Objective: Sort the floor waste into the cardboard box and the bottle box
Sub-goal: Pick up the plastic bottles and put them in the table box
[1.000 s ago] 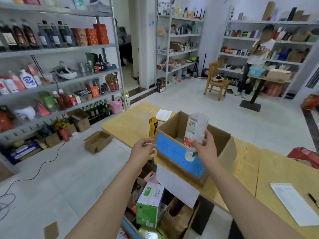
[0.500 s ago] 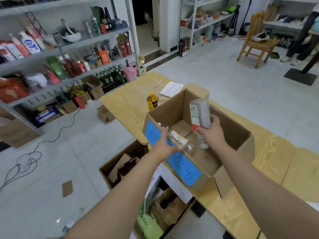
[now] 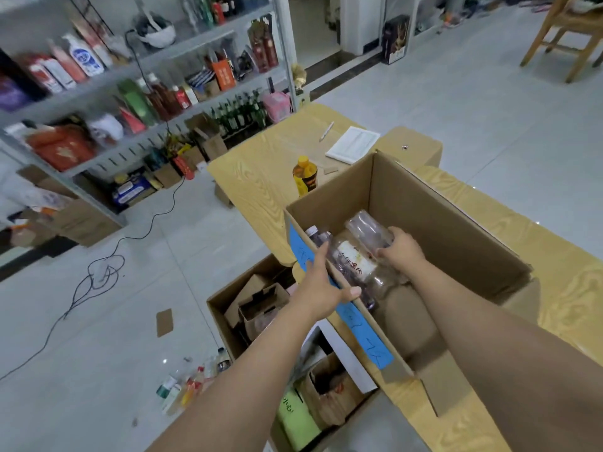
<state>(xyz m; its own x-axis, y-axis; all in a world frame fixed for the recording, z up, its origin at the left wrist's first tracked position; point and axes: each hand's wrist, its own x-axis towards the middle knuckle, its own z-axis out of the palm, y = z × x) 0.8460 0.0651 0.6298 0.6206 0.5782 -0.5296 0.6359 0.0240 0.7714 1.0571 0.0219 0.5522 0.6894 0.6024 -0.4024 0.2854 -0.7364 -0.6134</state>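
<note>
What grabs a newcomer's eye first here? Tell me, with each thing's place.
The big open bottle box with its blue label stands on the wooden table; the right hand grips a clear bottle inside it and the left hand reaches over the near rim. Below on the floor sits a cardboard box of folded cartons, with loose bottles scattered to its left.

- Stretches both bare forearms forward and down, left from bottom centre, right from the lower right corner.
- Holds the left hand [image 3: 321, 282] flat, fingers straight and pointing away, thumb spread out to the right.
- Curls the right hand [image 3: 403, 254] round a clear bottle [image 3: 367, 228], knuckles up, wrist nearly straight.
- Sets the two hands near each other, not touching.
</note>
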